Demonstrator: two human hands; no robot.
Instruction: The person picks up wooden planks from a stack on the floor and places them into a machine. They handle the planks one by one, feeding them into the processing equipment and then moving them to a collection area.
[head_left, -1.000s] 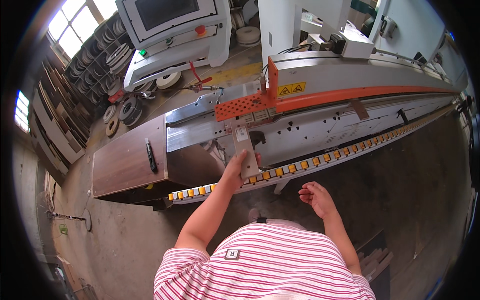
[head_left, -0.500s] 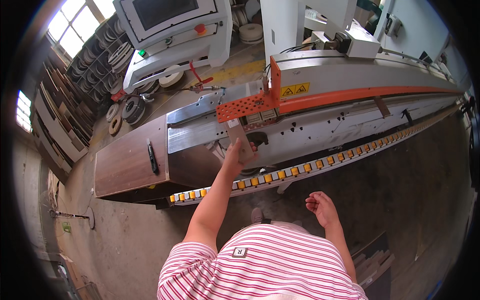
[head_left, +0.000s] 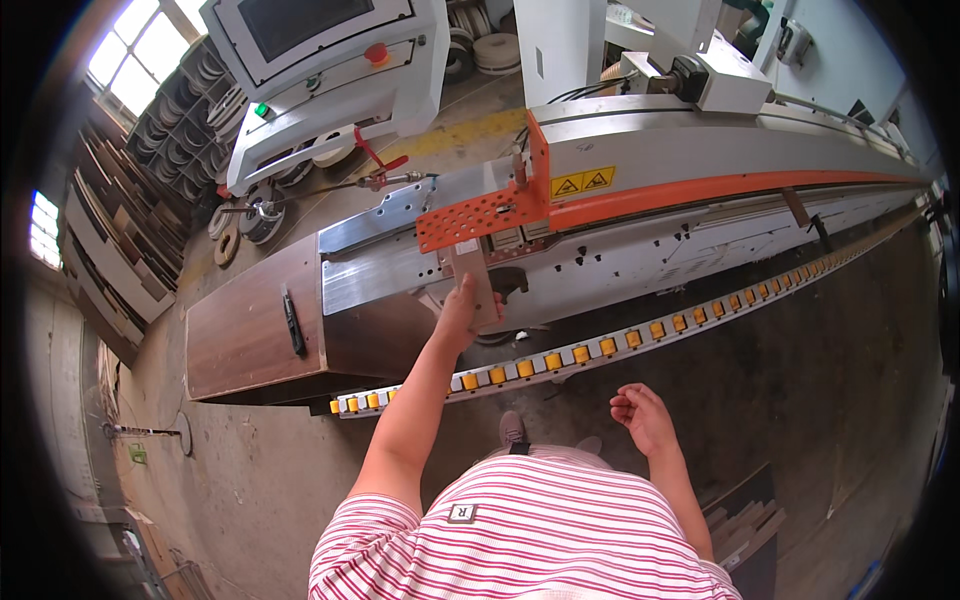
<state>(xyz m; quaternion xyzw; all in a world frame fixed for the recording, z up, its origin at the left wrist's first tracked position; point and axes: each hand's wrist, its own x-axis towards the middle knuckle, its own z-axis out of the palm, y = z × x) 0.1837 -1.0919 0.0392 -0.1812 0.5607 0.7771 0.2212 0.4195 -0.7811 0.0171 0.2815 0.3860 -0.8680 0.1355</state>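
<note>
My left hand (head_left: 461, 304) is closed on a narrow, light brown board (head_left: 470, 263), its fingers round the far-side edge. The board's far end lies at the perforated orange guard (head_left: 470, 222) of a long grey machine (head_left: 640, 160). Beneath that end, the exact contact with the machine is hidden. To the left of the board is the machine's bare metal plate (head_left: 370, 270). Low at my right side hangs my right hand (head_left: 645, 415), empty, its fingers loosely bent and apart from the palm.
A rail of yellow rollers (head_left: 525, 369) runs between me and the machine. A black utility knife (head_left: 292, 322) lies on the brown cabinet top (head_left: 245, 330). A control console (head_left: 340, 80) stands behind. Several board strips (head_left: 745, 535) lie low at the right.
My view has shifted slightly, moving the machine and console leftward in the picture. My left hand still grips the board at the guard. My right hand stays low, loosely bent.
</note>
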